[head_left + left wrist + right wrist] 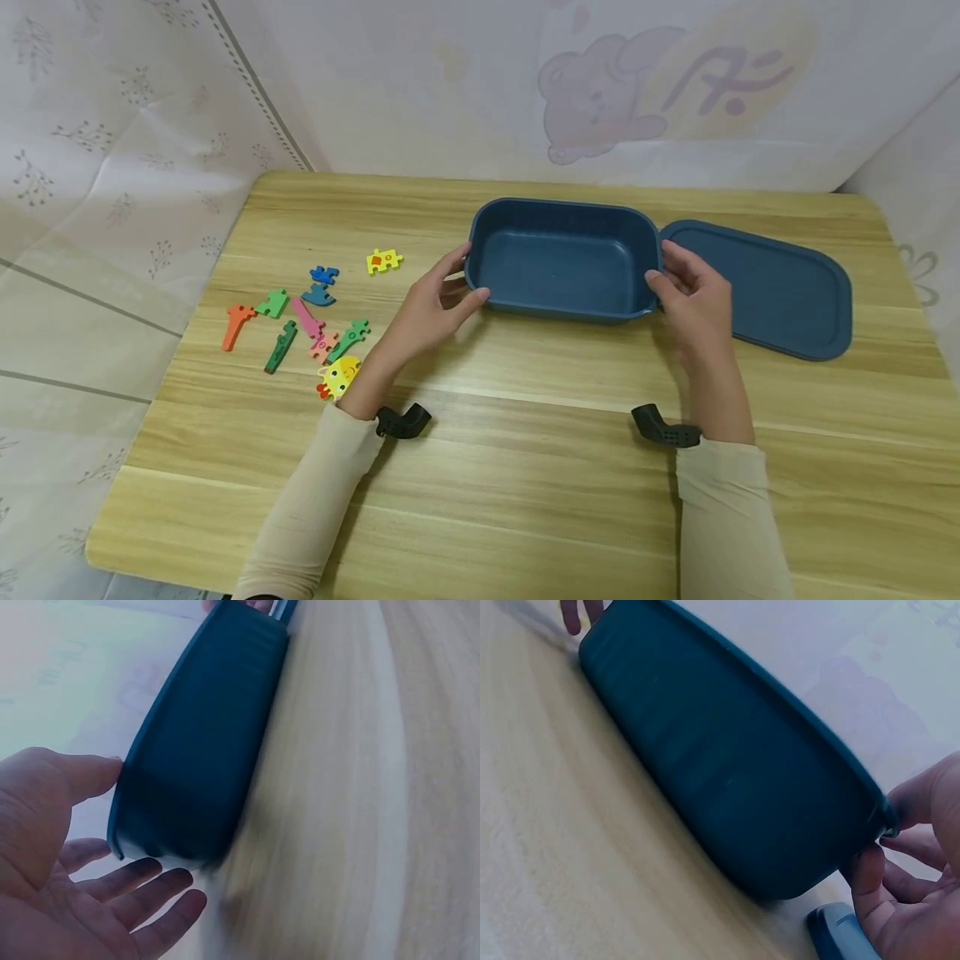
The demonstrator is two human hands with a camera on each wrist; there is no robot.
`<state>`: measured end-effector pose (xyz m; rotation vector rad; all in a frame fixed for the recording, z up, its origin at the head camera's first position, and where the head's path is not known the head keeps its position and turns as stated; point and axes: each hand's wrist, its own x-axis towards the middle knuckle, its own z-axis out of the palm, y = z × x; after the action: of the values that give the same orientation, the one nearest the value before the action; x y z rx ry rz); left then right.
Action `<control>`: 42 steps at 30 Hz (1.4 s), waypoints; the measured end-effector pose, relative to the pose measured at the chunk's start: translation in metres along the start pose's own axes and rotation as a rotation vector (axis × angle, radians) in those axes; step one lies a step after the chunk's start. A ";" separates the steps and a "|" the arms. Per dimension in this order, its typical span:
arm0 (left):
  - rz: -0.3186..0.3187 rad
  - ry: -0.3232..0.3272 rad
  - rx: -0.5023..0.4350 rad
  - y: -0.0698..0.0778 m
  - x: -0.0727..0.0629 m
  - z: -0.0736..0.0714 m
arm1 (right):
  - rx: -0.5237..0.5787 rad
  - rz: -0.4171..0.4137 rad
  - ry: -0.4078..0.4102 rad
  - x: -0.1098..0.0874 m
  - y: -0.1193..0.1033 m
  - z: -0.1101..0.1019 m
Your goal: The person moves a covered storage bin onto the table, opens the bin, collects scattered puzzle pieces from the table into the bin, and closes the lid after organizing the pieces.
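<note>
A dark blue plastic box [562,258], with no lid on it and nothing inside, is between my two hands at the back of the table. My left hand [431,308] holds its left end, the thumb on the rim near the front corner and the fingers at the end wall. At the right end, my right hand [693,300] grips the rim corner between thumb and fingers. The left wrist view shows the box's side [195,735] and the left fingers spread by its end. In the right wrist view, the right fingers [870,877] curl under the rim.
The matching blue lid [787,292] lies flat on the wooden table [510,475], right of the box. Several colourful puzzle pieces [281,346] are scattered at the left, including a yellow animal head [341,375] beside my left wrist. A patterned curtain [420,92] hangs behind the table.
</note>
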<state>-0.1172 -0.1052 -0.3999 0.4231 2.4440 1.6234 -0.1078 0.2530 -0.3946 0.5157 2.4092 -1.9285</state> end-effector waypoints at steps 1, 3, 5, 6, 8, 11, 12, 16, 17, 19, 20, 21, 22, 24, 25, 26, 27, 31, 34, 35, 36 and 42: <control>-0.001 -0.005 0.003 0.000 0.000 -0.001 | 0.023 0.004 -0.003 0.000 -0.001 0.000; -0.003 -0.013 0.008 0.000 -0.001 -0.001 | 0.032 0.006 -0.008 -0.002 -0.003 -0.001; -0.004 -0.018 0.011 0.000 -0.001 -0.002 | 0.032 0.013 -0.009 -0.003 -0.006 -0.002; -0.004 -0.021 0.011 0.000 -0.002 -0.002 | 0.034 0.019 -0.007 -0.003 -0.006 -0.002; -0.005 -0.024 0.009 0.001 -0.002 -0.002 | 0.030 0.027 0.001 -0.004 -0.008 -0.002; -0.008 -0.026 0.006 0.002 -0.002 -0.003 | 0.086 0.049 0.013 -0.005 -0.008 -0.003; -0.009 -0.027 0.005 0.002 -0.002 -0.003 | 0.111 0.056 0.015 -0.005 -0.007 -0.004; -0.011 -0.027 0.008 0.003 -0.002 -0.003 | 0.221 0.079 -0.007 -0.003 -0.007 -0.005; -0.011 -0.026 0.007 0.003 -0.002 -0.003 | 0.250 0.085 -0.018 -0.002 -0.006 -0.006; -0.011 -0.026 0.009 0.003 -0.002 -0.003 | 0.296 0.093 -0.040 -0.001 -0.006 -0.007; -0.013 -0.027 0.010 0.003 -0.002 -0.002 | 0.314 0.096 -0.048 -0.001 -0.006 -0.007; -0.015 -0.027 0.009 0.003 -0.002 -0.002 | 0.331 0.097 -0.057 0.000 -0.006 -0.007; -0.017 -0.028 0.008 0.003 -0.002 -0.003 | 0.348 0.099 -0.064 0.000 -0.006 -0.008; -0.020 -0.028 0.009 0.002 -0.002 -0.003 | 0.372 0.099 -0.077 0.000 -0.006 -0.008; -0.020 -0.027 0.010 0.002 -0.002 -0.003 | 0.384 0.097 -0.082 0.000 -0.006 -0.008; -0.020 -0.026 0.009 0.002 -0.003 -0.003 | 0.397 0.097 -0.085 0.000 -0.006 -0.008; -0.020 -0.025 0.008 0.002 -0.003 -0.003 | 0.411 0.096 -0.088 0.000 -0.006 -0.008; -0.015 -0.013 0.011 0.002 -0.007 -0.003 | 0.414 0.098 -0.090 -0.001 -0.006 -0.007; -0.010 0.008 0.033 0.000 -0.011 -0.005 | 0.386 0.106 -0.071 -0.002 -0.006 -0.007; -0.009 0.020 0.045 0.000 -0.013 -0.006 | 0.380 0.107 -0.066 -0.002 -0.006 -0.007; -0.006 0.031 0.060 0.000 -0.014 -0.007 | 0.378 0.108 -0.061 -0.002 -0.007 -0.007; -0.008 0.101 0.276 -0.003 -0.030 -0.018 | 0.347 0.104 -0.062 -0.002 -0.007 -0.006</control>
<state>-0.0945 -0.1322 -0.3962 0.3765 2.7535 1.3375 -0.1068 0.2566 -0.3864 0.5662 1.9753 -2.2877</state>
